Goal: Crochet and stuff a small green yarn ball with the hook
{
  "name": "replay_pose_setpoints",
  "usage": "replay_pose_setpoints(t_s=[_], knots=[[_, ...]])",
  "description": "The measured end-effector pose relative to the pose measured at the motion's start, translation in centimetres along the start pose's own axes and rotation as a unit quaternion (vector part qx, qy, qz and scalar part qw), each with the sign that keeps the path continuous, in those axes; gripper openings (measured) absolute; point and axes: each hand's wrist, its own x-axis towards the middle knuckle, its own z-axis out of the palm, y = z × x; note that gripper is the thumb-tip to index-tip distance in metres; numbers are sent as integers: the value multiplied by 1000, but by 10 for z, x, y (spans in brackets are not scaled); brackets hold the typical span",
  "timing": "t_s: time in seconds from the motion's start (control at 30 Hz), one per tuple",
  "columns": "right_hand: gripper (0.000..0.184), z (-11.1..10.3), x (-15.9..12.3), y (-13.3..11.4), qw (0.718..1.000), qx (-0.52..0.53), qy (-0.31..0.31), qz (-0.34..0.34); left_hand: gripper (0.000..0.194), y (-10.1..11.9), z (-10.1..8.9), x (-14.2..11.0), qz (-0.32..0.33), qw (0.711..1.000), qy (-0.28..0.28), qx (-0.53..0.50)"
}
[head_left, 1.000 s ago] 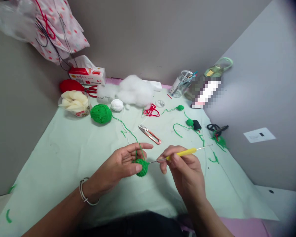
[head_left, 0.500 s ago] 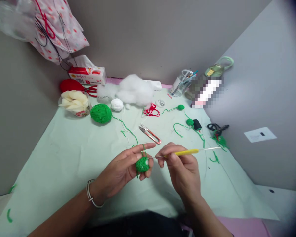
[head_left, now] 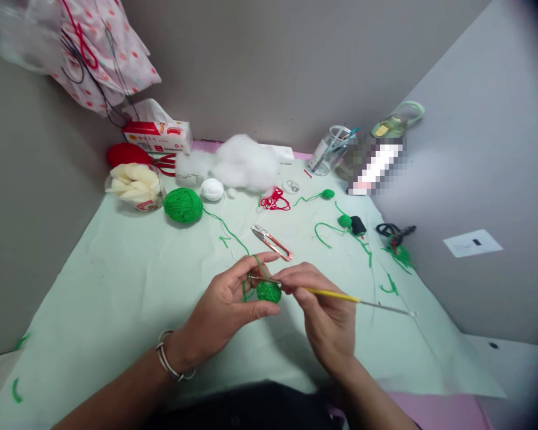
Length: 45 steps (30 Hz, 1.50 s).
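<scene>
My left hand pinches a small green crocheted ball between thumb and fingers, with green yarn looped over the index finger. That strand runs back to a green yarn ball at the left of the pale green mat. My right hand is closed on a yellow-handled crochet hook; its tip sits at the top of the small ball and its metal end points right and down. Both hands hover above the mat's middle front.
Thread snips lie just beyond the hands. Further back are white stuffing, a white ball, red thread, small green pieces, a tissue box, a jar of tools and a bottle.
The hook has swung so its free end now points down-right instead of level. Its tip has gone over the top of the green ball, which my left hand turned and raised slightly.
</scene>
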Motion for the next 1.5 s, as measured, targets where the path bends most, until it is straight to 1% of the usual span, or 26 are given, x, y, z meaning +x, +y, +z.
replay_pose_setpoints(t_s=[0.1, 0.2, 0.3, 0.43, 0.5, 0.57, 0.67, 0.73, 0.8, 0.87, 0.97, 1.1, 1.2, 1.3, 1.4, 1.47, 1.5], knots=[[17, -1, 2, 4, 995, 84, 10, 52, 59, 4, -1, 1, 36, 995, 35, 89], [17, -3, 7, 5, 985, 143, 12, 94, 60, 6, -4, 2, 65, 985, 52, 151], [18, -5, 11, 3, 982, 160, 8, 95, 60, 6, -7, 2, 81, 977, 52, 189], [18, -8, 12, 4, 984, 152, -30, 84, 59, 6, -7, 1, 94, 972, 51, 207], [17, -8, 12, 6, 988, 131, -48, 72, 58, 6, -6, 0, 84, 976, 45, 198], [16, -6, 12, 8, 991, 107, -57, 54, 59, 6, -5, 0, 59, 982, 37, 173], [16, -2, 11, 9, 994, 96, -39, 45, 63, 9, -3, 0, 16, 990, 32, 134], [16, 0, 12, 8, 991, 117, -18, 64, 66, 11, -3, 0, -3, 991, 36, 127], [17, 1, 13, 6, 984, 152, -10, 97, 65, 12, -2, 0, -12, 990, 38, 133], [19, 1, 15, 5, 975, 185, -19, 121, 64, 13, -3, 1, -12, 989, 37, 143], [19, -2, 17, 4, 972, 195, -42, 126, 60, 13, -4, 1, 2, 987, 30, 159], [22, -9, 17, 3, 981, 142, -65, 111, 57, 14, -5, 0, 36, 979, 32, 200], [20, -13, 16, -3, 991, 70, -84, 73, 54, 15, -5, 0, 53, 970, 38, 233], [19, -14, 15, -10, 994, -7, -101, 34, 49, 16, -5, 2, 71, 961, 44, 262], [22, -12, 13, -14, 988, -87, -123, -27, 45, 15, -4, 4, 93, 952, 63, 284], [25, -10, 10, -13, 975, -153, -139, -81, 45, 13, -2, 6, 103, 950, 84, 284], [26, -9, 9, -12, 964, -194, -146, -108, 46, 11, -1, 7, 105, 949, 93, 283]])
